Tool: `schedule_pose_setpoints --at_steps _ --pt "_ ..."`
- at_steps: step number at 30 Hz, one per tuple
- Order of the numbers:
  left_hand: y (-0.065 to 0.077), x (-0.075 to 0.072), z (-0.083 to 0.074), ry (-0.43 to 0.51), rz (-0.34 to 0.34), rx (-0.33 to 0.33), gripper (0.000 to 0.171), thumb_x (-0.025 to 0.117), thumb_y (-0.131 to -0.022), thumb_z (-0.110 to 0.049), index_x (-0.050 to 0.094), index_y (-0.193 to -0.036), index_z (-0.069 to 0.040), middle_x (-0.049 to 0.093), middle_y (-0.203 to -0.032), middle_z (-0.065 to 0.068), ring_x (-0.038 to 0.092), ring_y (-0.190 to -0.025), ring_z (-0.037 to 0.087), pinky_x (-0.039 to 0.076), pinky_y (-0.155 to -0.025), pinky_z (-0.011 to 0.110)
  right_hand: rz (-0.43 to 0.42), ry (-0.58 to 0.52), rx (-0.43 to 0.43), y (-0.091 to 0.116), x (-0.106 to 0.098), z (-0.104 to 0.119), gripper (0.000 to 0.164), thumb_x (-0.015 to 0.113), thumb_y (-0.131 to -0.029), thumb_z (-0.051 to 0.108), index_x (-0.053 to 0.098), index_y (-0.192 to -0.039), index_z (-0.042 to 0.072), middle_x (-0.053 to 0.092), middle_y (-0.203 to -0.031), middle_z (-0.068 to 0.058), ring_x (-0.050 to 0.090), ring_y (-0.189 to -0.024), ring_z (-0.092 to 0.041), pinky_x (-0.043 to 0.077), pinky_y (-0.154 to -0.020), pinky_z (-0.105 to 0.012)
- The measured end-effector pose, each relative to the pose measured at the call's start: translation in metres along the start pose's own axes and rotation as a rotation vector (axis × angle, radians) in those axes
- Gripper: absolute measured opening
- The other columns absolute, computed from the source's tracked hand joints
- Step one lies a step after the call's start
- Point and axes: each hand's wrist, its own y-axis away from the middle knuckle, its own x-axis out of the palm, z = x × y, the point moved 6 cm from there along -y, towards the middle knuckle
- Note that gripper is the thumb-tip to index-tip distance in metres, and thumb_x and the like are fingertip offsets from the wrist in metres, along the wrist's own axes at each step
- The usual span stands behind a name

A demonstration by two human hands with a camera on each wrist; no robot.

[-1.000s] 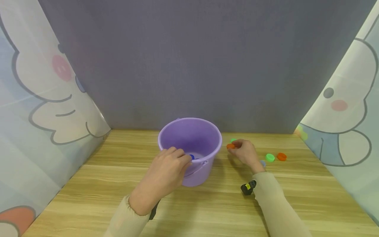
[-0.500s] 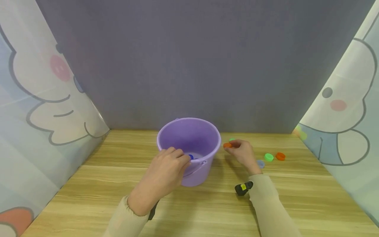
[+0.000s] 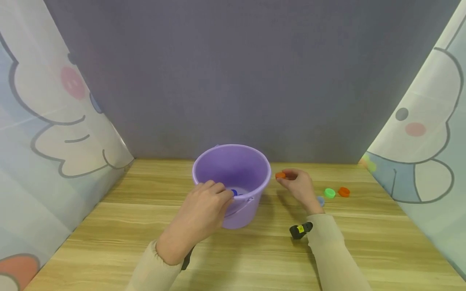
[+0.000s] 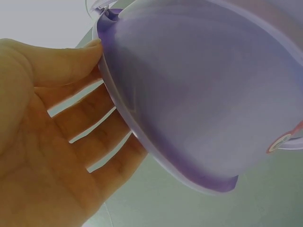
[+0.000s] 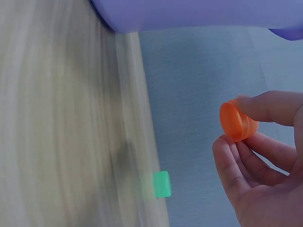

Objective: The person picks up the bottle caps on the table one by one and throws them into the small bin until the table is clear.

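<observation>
A purple bucket point(image 3: 233, 161) stands on the wooden table. My left hand point(image 3: 204, 214) grips its near rim; in the left wrist view the thumb lies on one side of the rim and the fingers point(image 4: 94, 123) on the other. Inside, at the bottom, a blue cap point(image 3: 234, 192) shows partly. To the right of the bucket, my right hand point(image 3: 299, 186) pinches an orange bottle cap point(image 5: 232, 120) between thumb and fingertips, raised off the tabletop. A green cap point(image 5: 162, 184) lies on the table below this hand in the right wrist view, hidden behind it in the head view.
Right of my right hand lie another green cap point(image 3: 329, 193), an orange cap point(image 3: 344, 192) and a pale blue cap point(image 3: 320, 201), partly behind the wrist. A dark grey panel point(image 3: 233, 81) closes off the back, with printed sheets point(image 3: 429, 101) at both sides.
My right hand has shifted slightly left with the orange cap, then risen a little. The green cap behind it has become hidden in the head view. My left hand keeps hold of the rim.
</observation>
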Motion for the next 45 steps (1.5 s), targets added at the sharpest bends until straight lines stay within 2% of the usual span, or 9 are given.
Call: schedule_pose_setpoints --at_steps 4,8,14,21,27,35,45 --pt "-0.001 0.000 0.000 -0.001 0.010 -0.005 0.012 0.078 -0.087 -0.008 0.068 -0.082 -0.012 0.059 -0.074 -0.003 0.052 -0.068 0.018 0.044 -0.062 0.032 -0.002 0.001 -0.009 0.000 -0.004 0.002 0.048 0.075 -0.092 0.020 0.062 -0.128 -0.009 0.068 -0.118 -0.027 0.067 -0.108 -0.038 0.054 -0.080 -0.027" --pt "-0.001 0.001 0.000 -0.002 0.016 -0.004 0.012 0.077 -0.087 -0.008 0.068 -0.082 -0.012 0.059 -0.074 -0.003 0.052 -0.068 0.018 0.044 -0.062 0.032 -0.003 0.006 -0.010 0.000 -0.006 0.003 0.048 0.075 -0.092 0.020 0.062 -0.129 -0.008 0.068 -0.117 -0.025 0.067 -0.108 -0.037 0.053 -0.080 -0.026" --pt "-0.001 0.000 0.001 0.003 0.009 -0.005 0.011 0.078 -0.087 -0.008 0.068 -0.083 -0.012 0.059 -0.074 -0.003 0.053 -0.068 0.018 0.044 -0.062 0.033 0.001 0.003 -0.011 0.000 -0.007 0.008 0.050 0.074 -0.093 0.023 0.061 -0.131 -0.007 0.068 -0.120 -0.024 0.066 -0.110 -0.037 0.053 -0.082 -0.029" --pt "0.000 0.000 0.001 0.005 0.007 -0.006 0.011 0.078 -0.087 -0.008 0.069 -0.083 -0.012 0.060 -0.075 -0.002 0.053 -0.068 0.018 0.045 -0.062 0.033 -0.013 -0.005 -0.039 0.002 -0.011 0.017 0.049 0.074 -0.093 0.022 0.061 -0.130 -0.008 0.068 -0.119 -0.025 0.067 -0.110 -0.037 0.054 -0.089 -0.038" --pt "0.000 -0.001 0.001 0.007 0.006 -0.009 0.010 0.078 -0.087 -0.008 0.069 -0.084 -0.012 0.061 -0.076 -0.002 0.054 -0.069 0.018 0.045 -0.063 0.033 -0.027 0.000 -0.070 0.003 -0.013 0.024 0.046 0.075 -0.093 0.019 0.063 -0.127 -0.008 0.069 -0.116 -0.025 0.068 -0.107 -0.038 0.055 -0.087 -0.037" --pt "0.000 -0.002 0.000 0.010 0.001 -0.002 0.012 0.077 -0.086 -0.006 0.068 -0.083 -0.013 0.060 -0.075 -0.003 0.053 -0.068 0.018 0.044 -0.062 0.033 -0.040 -0.008 -0.091 0.007 -0.018 0.033 0.047 0.075 -0.093 0.020 0.062 -0.129 -0.008 0.068 -0.118 -0.026 0.067 -0.109 -0.039 0.055 -0.092 -0.047" --pt "0.001 0.000 0.001 0.011 0.003 -0.004 0.012 0.078 -0.086 -0.007 0.068 -0.083 -0.013 0.060 -0.075 -0.004 0.052 -0.068 0.018 0.044 -0.062 0.032 -0.058 -0.008 -0.107 0.010 -0.023 0.042 0.048 0.076 -0.093 0.022 0.062 -0.130 -0.006 0.069 -0.117 -0.024 0.068 -0.108 -0.037 0.056 -0.088 -0.036"
